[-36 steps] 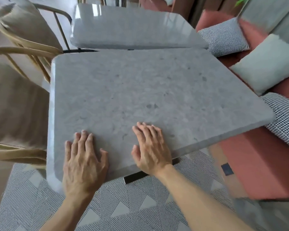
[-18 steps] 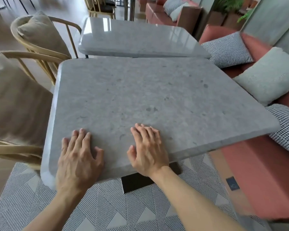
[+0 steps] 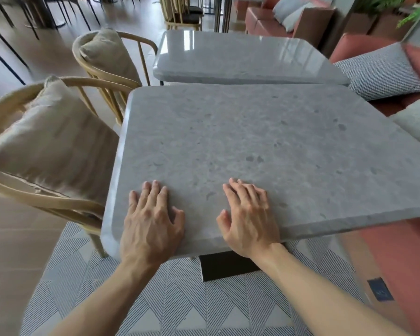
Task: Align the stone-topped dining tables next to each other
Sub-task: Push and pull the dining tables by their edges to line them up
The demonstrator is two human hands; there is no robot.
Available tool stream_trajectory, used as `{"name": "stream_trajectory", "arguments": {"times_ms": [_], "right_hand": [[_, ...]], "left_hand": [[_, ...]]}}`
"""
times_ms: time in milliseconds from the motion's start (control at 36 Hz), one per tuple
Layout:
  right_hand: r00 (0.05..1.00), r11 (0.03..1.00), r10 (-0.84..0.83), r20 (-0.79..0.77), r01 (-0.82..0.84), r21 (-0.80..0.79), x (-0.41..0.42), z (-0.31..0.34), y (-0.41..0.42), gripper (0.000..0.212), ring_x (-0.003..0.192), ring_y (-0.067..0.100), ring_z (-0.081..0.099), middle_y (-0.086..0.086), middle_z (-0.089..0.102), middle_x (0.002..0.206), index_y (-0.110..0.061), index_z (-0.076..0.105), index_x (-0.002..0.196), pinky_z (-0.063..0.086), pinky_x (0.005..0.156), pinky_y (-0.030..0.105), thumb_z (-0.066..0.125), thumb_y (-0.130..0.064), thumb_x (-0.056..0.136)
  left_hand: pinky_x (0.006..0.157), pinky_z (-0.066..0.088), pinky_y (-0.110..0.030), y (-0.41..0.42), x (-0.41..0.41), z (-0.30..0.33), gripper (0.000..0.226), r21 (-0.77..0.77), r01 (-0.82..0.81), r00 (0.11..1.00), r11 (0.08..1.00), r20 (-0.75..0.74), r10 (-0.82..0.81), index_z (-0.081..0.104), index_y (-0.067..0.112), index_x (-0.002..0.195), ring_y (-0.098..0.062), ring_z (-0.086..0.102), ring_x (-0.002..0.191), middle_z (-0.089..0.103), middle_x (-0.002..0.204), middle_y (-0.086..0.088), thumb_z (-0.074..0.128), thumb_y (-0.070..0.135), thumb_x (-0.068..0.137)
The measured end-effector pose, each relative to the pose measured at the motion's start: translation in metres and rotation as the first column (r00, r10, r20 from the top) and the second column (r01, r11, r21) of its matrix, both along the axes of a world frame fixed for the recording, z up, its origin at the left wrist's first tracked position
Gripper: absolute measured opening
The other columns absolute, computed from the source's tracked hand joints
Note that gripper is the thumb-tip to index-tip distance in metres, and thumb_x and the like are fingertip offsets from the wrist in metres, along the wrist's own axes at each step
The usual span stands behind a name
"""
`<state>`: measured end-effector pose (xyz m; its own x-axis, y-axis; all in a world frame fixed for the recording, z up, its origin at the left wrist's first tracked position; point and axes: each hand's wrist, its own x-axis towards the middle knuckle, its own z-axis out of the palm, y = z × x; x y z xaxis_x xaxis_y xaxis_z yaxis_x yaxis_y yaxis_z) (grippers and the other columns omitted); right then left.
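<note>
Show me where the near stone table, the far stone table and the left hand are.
near stone table [image 3: 264, 141]: head view, bare middle of its grey top.
far stone table [image 3: 243, 59]: head view, middle of its glossy top.
left hand [image 3: 150, 224]: head view, back of the hand, flat on the near top.

Left hand [image 3: 150, 224] and right hand [image 3: 249, 218] lie flat side by side on the near edge of the grey square stone-topped bench [image 3: 264, 146]. Second glossy grey stone-topped bench [image 3: 240, 57] just behind it, offset right. Two beige-cushioned wooden armchairs [image 3: 46, 146] to the left; red sofa with checked cushion [image 3: 378, 71] to the right. Patterned rug [image 3: 180, 299] underneath.
</note>
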<state>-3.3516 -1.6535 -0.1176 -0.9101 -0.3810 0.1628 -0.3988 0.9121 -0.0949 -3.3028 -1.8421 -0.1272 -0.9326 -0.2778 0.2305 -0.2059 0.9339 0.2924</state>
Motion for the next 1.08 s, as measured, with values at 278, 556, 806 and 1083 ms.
{"name": "stream_trajectory", "arguments": {"times_ms": [278,556,806,1083], "right_hand": [[0.999,1.0,-0.018,-0.03,0.018,-0.005,-0.004,-0.001,-0.005,0.058,0.127,0.026,0.054,0.011,0.059,0.137,-0.006,0.061,0.13,0.04,0.107,0.045,0.043,-0.034,0.083],[0.998,0.998,-0.058,-0.037,0.056,-0.032,-0.02,-0.001,-0.024,0.059,0.125,0.028,0.055,0.013,0.06,0.136,-0.006,0.062,0.129,0.041,0.106,0.046,0.041,-0.035,0.083],[0.995,0.996,-0.09,-0.04,0.089,-0.019,-0.038,-0.001,-0.049,0.058,0.126,0.03,0.053,0.015,0.058,0.138,-0.004,0.061,0.129,0.038,0.107,0.048,0.045,-0.034,0.083],[0.994,0.994,-0.106,-0.036,0.106,-0.005,-0.042,0.0,-0.056,0.061,0.129,0.029,0.052,0.015,0.057,0.14,-0.005,0.059,0.132,0.037,0.109,0.049,0.039,-0.037,0.084]], "left_hand": [[0.121,0.021,-0.047,-0.004,-0.004,0.004,0.061,0.014,0.03,0.999,0.999,0.03,-0.031,0.055,0.002,0.136,-0.027,0.033,0.146,0.046,0.15,-0.015,0.042,0.034,0.086],[0.121,0.024,-0.045,-0.026,-0.03,-0.002,0.059,-0.005,0.054,0.998,0.999,-0.033,-0.054,0.059,0.006,0.132,-0.024,0.037,0.144,0.05,0.147,-0.011,0.038,0.036,0.085],[0.12,0.027,-0.043,-0.055,-0.059,-0.005,0.059,-0.007,0.062,0.995,0.998,-0.076,-0.062,0.063,0.009,0.129,-0.021,0.04,0.142,0.053,0.145,-0.006,0.037,0.036,0.084],[0.121,0.025,-0.044,-0.06,-0.064,-0.002,0.056,0.015,0.077,0.996,0.997,-0.056,-0.076,0.061,0.009,0.132,-0.02,0.036,0.144,0.05,0.147,-0.007,0.039,0.033,0.085]]}}
